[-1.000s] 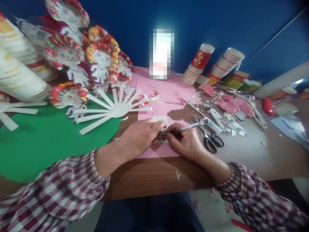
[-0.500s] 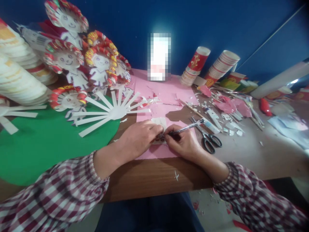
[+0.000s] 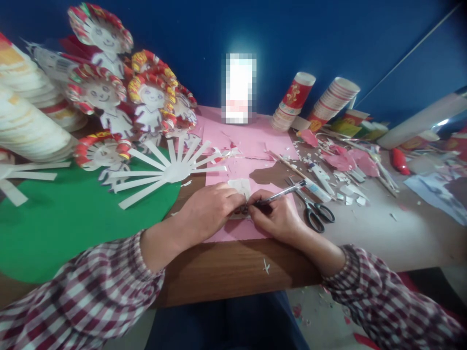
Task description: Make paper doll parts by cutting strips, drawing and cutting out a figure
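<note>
My right hand (image 3: 275, 211) grips a pen (image 3: 286, 191), its tip down by a small piece of white paper (image 3: 240, 186). My left hand (image 3: 215, 206) is closed at the left side of that paper, fingers curled and pressing on it. Dark marks show on the lower part of the paper, partly hidden by the fingers. Beneath both hands lies a pink sheet (image 3: 237, 236) on the brown table. To the left, a white paper fan of cut strips (image 3: 175, 171) rests partly over a green sheet (image 3: 80, 218).
Black-handled scissors (image 3: 314, 216) lie right of my right hand, near a glue tube (image 3: 317, 190) and paper scraps. Paper dolls with red and yellow rims (image 3: 149, 97) stand at back left beside stacked cups (image 3: 29, 121). More paper cups (image 3: 297, 95) stand at back right.
The view has shifted very slightly. Both hands stay at the paper, with the pen tilted about the same and only a tiny movement of its upper end.
</note>
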The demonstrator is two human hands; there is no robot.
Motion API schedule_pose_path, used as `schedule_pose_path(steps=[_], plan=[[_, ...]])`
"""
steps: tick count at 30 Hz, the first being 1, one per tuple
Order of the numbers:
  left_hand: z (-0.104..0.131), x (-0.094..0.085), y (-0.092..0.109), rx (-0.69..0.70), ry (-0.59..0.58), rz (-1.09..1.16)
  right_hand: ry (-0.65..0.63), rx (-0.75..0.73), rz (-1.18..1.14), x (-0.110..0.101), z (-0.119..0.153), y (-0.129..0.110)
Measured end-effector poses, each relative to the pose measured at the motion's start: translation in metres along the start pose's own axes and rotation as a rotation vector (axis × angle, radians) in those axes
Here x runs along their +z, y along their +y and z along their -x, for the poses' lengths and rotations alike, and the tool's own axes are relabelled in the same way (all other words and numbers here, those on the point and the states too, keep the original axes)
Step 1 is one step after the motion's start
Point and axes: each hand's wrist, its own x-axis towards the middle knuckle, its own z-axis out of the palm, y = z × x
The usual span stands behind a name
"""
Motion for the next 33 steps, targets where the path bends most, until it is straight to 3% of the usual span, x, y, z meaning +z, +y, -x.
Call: schedule_pose_path(steps=[8, 21, 33], plan=[[-0.0009, 0.0024, -0.0026, 0.086, 0.064, 0.047, 0.01, -0.004, 0.0, 0.0005, -0.0006, -0.0003], [-0.0011, 0.0035, -0.0036, 0.08, 0.046, 0.018, -0.007, -0.002, -0.002, -0.0008, -0.0007, -0.0007], [-0.0006, 0.0044, -0.0041, 0.109, 0.101, 0.009, 0.004, 0.004, 0.047, -0.0013, -0.0001, -0.0021]])
